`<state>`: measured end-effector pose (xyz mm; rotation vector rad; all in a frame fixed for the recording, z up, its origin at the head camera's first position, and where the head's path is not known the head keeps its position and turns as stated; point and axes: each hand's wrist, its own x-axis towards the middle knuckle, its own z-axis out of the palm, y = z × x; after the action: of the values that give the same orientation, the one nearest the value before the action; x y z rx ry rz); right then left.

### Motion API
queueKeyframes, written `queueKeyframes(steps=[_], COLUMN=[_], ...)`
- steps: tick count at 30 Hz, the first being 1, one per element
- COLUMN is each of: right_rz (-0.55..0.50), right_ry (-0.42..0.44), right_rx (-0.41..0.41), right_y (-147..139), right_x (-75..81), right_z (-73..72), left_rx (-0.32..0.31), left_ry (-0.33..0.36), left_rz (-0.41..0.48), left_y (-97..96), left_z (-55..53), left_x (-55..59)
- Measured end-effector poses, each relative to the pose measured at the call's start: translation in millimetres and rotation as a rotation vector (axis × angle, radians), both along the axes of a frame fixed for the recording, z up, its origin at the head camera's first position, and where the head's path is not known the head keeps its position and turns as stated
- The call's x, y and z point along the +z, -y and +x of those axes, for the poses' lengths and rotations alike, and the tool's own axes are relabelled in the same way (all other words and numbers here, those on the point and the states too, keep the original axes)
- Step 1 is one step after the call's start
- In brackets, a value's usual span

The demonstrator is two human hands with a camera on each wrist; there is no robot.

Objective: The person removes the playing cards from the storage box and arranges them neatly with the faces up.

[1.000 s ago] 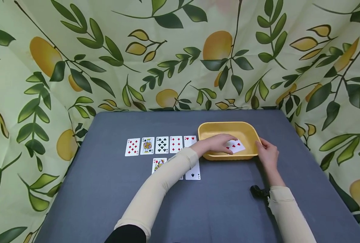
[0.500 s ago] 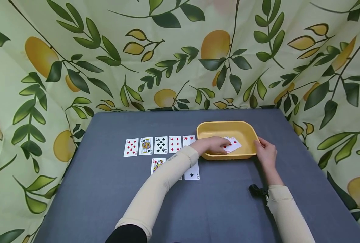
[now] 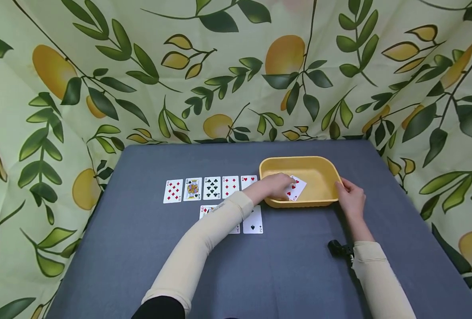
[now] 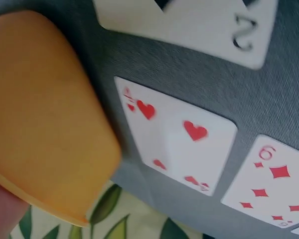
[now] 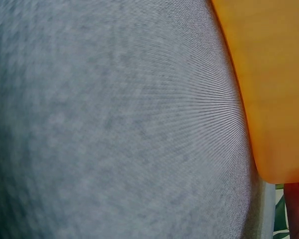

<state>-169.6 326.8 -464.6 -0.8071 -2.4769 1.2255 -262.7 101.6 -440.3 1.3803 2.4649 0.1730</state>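
Observation:
My left hand [image 3: 277, 185] reaches into the yellow plastic tray [image 3: 323, 177], its curled fingers pinching a hearts playing card [image 3: 298, 189] by its left side. The fingers cover part of that card. At the tray's right end, my right hand [image 3: 351, 199] grips the rim between thumb and fingers. The right wrist view shows the tray's outer wall [image 5: 281, 89] and a little of the fingers [image 5: 296, 211]. Just left of the tray lies a four of hearts [image 4: 177, 137], face up, beside a six of diamonds [image 4: 274, 181].
A row of face-up cards continues left, with a king [image 3: 192, 189] and an eight of clubs [image 3: 212, 188]. Nearer me, a two of spades [image 3: 253, 221] and other cards lie partly under my left forearm. Leaf-patterned cloth hangs behind the grey table [image 3: 284, 274].
My left hand has drawn back leftward inside the tray, and the hearts card has shifted left and turned with it. The right hand keeps its grip on the rim.

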Motion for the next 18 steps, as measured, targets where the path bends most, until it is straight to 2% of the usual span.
queueKeyframes(steps=[5, 8, 13, 18], right_rz=[0.011, 0.02, 0.019, 0.012], right_ry=[-0.002, -0.009, -0.008, 0.003], right_rx=[0.015, 0.017, 0.007, -0.003], right_y=[1, 4, 5, 2], right_x=[-0.5, -2.2, -2.3, 1.0], right_z=[-0.8, -0.6, -0.4, 0.5], left_rx=[-0.028, -0.039, -0.022, 0.01], left_ry=[0.086, 0.12, 0.158, 0.224], left_rz=[0.021, 0.012, 0.011, 0.037], left_y=[-1.3, -3.6, -6.8, -9.3], left_z=[-12.3, -16.9, -22.8, -24.8], left_x=[-3.1, -8.7, -16.1, -13.6])
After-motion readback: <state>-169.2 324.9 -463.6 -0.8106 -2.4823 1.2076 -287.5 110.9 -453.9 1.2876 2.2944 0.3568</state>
